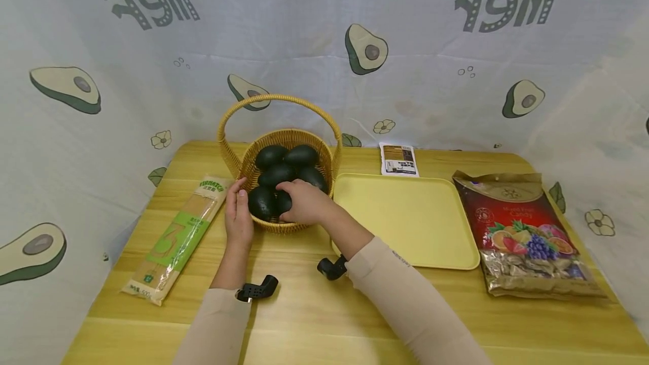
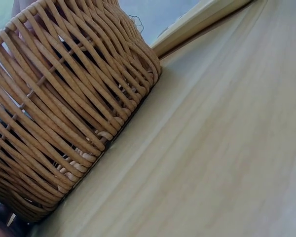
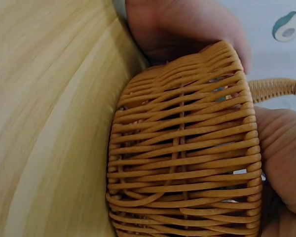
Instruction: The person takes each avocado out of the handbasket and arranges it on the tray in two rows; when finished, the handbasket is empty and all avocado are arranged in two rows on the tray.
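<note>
Several dark green avocados (image 1: 276,175) lie in a round wicker basket (image 1: 284,227) with a tall arched handle. My right hand (image 1: 308,203) reaches over the near right rim and grips an avocado (image 1: 284,202) between thumb and fingers; part of that fruit is hidden by the hand. Along the basket's left side, my left hand (image 1: 238,219) rests with fingers extended against the outer wall. In the right wrist view, the left hand (image 3: 187,24) shows against the woven side, while the right hand (image 3: 286,153) is over the rim.
A yellow tray (image 1: 405,221) lies right of the basket, with a red bag of fruit candy (image 1: 522,230) beyond it. A small white packet (image 1: 399,159) sits behind the tray. A noodle pack (image 1: 177,238) lies on the left. A printed curtain (image 1: 304,44) encloses the wooden table (image 1: 294,308).
</note>
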Motion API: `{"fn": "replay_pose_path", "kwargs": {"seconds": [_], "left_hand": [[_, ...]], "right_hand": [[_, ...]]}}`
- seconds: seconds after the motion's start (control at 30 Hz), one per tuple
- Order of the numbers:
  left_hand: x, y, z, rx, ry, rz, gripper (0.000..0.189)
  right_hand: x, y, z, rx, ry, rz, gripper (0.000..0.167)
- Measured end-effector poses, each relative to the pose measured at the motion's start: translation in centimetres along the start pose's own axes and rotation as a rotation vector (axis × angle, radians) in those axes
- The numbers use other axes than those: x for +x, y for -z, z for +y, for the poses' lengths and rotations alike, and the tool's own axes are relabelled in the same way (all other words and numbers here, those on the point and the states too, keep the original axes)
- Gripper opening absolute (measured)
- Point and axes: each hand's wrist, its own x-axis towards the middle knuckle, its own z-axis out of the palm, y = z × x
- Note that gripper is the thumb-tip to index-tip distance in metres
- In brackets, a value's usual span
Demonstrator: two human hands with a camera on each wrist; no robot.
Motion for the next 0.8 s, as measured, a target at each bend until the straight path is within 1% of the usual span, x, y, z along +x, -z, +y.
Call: {"fn": "replay_pose_path", "kwargs": {"seconds": [0.2, 0.4, 0.6, 0.8], "left_hand": [[0.0, -0.1, -0.1, -0.006, -0.003, -0.017, 0.042], [0.0, 0.0, 0.1, -0.007, 0.001, -0.020, 0.040], [0.1, 0.0, 0.2, -0.006, 0.000, -0.021, 0.040], [0.1, 0.0, 0.0, -0.007, 0.010, -0.007, 0.040]], "right_hand": [[-0.5, -0.2, 0.4, 0.027, 0.022, 0.047, 0.067], [-1.2, -0.3, 0.5, 0.105, 0.046, 0.108, 0.066], [-2.0, -0.2, 0.7, 0.175, 0.089, 0.219, 0.064], [-3.1, -0.4, 1.0, 0.263, 0.097, 0.344, 0.064]]}}
